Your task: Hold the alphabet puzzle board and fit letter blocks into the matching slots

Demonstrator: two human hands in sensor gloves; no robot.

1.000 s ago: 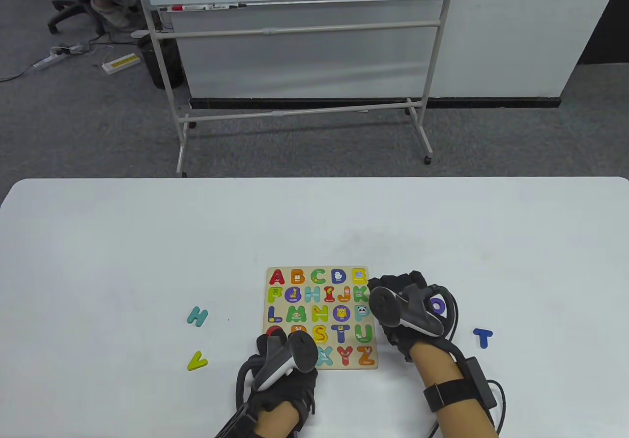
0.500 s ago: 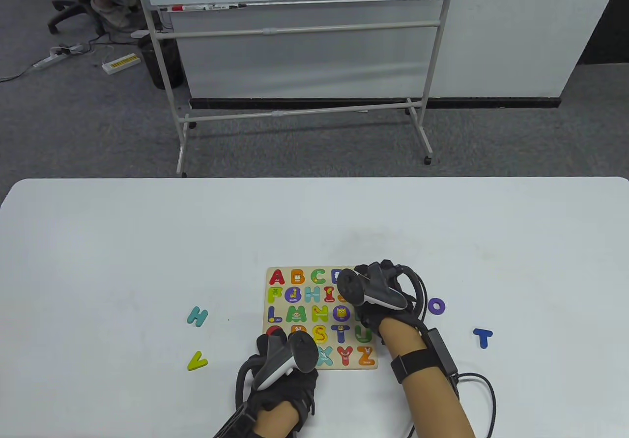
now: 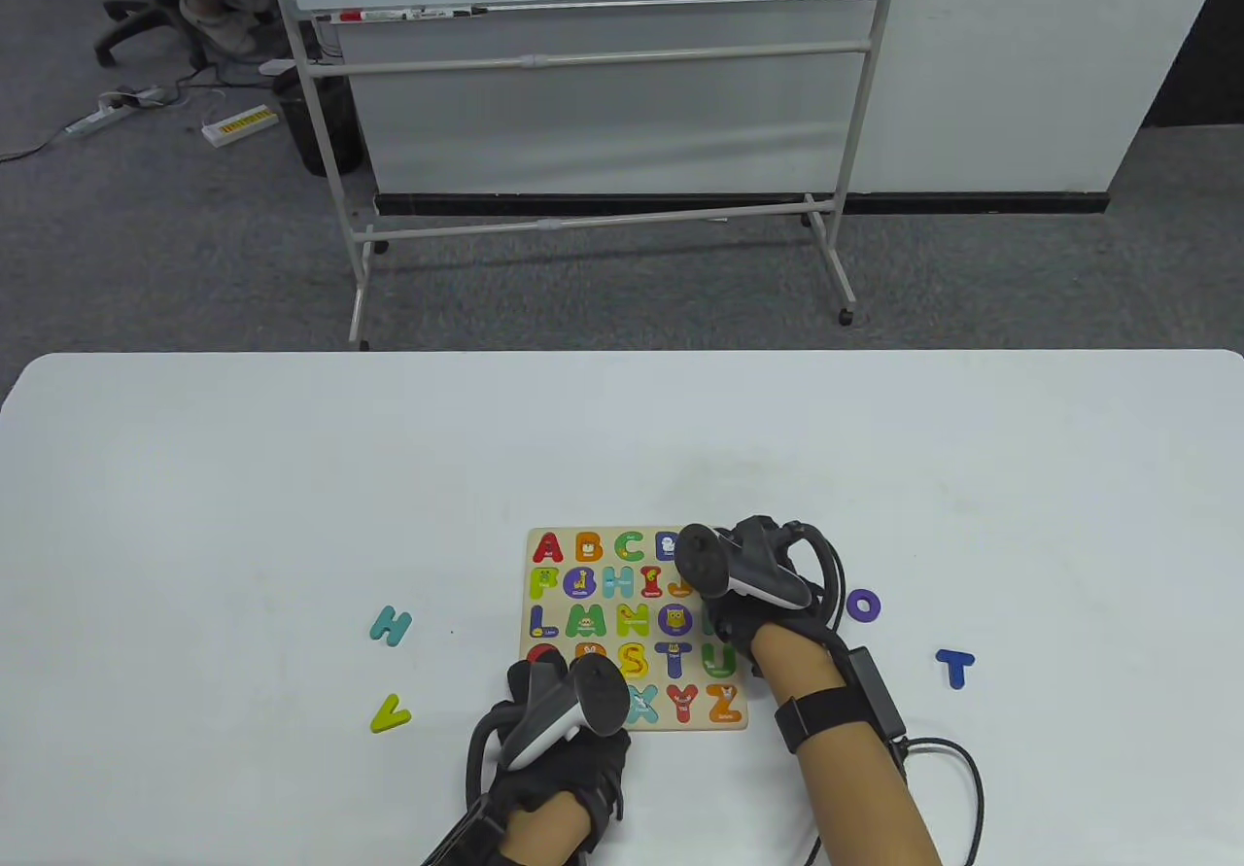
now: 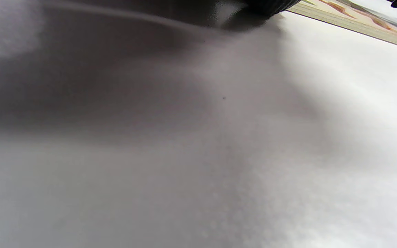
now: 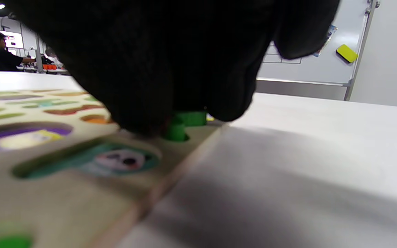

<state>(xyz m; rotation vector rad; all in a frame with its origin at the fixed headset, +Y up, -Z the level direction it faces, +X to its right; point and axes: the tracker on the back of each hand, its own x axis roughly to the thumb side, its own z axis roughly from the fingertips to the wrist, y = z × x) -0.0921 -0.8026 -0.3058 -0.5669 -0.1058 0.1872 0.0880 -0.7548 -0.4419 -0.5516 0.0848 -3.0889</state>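
- The right hand (image 3: 743,579) presses a green letter block (image 5: 181,125) into its slot at the right edge of the puzzle board (image 3: 583,537); its fingers (image 5: 171,69) look bunched over it.
- Risk, I judge: skewed pressing jams the block.
- The left hand (image 3: 559,710) rests on the board's near edge, fingers hidden, pose untellable.
- The block's letter is covered.
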